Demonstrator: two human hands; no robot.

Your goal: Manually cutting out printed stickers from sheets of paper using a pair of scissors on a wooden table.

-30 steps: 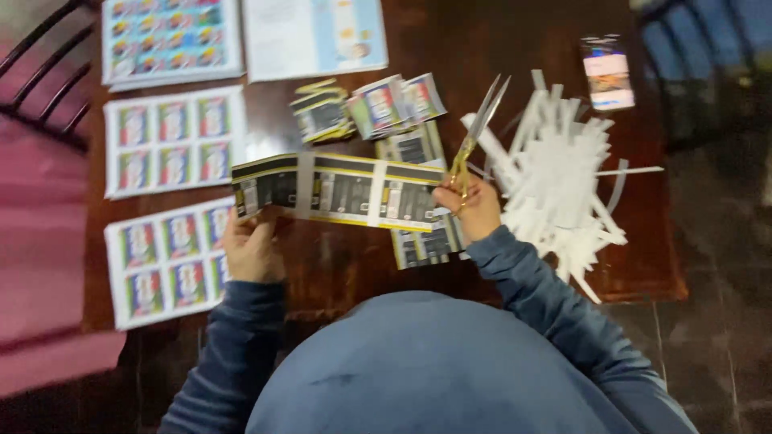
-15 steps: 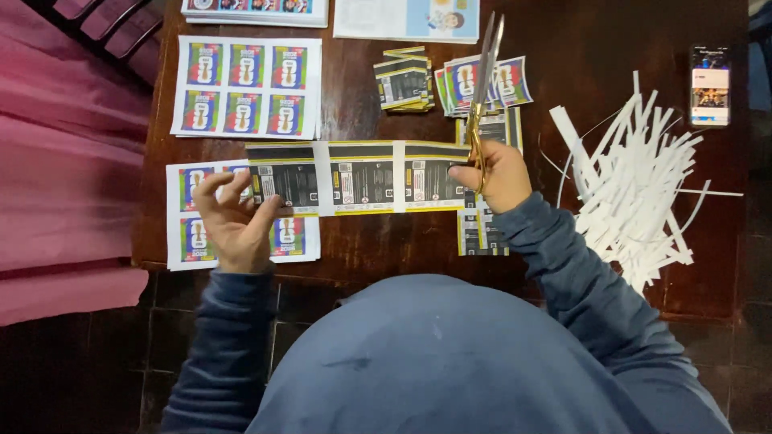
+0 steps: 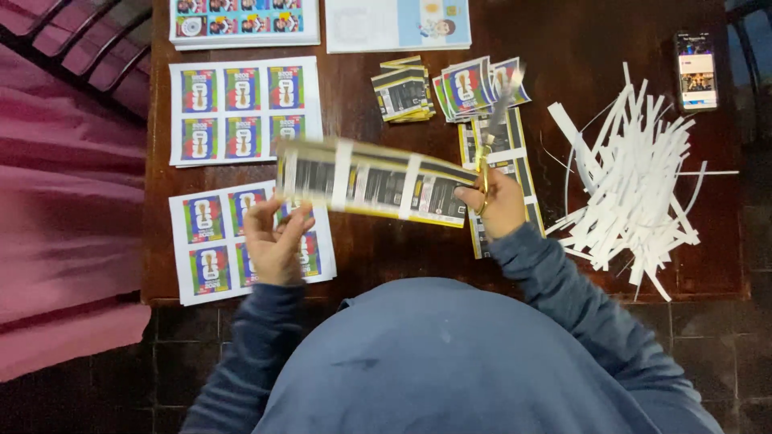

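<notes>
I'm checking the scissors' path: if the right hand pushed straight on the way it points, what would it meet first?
Probably the fanned card stack beyond the scissors held by the right hand; height above the table is unclear.
</notes>
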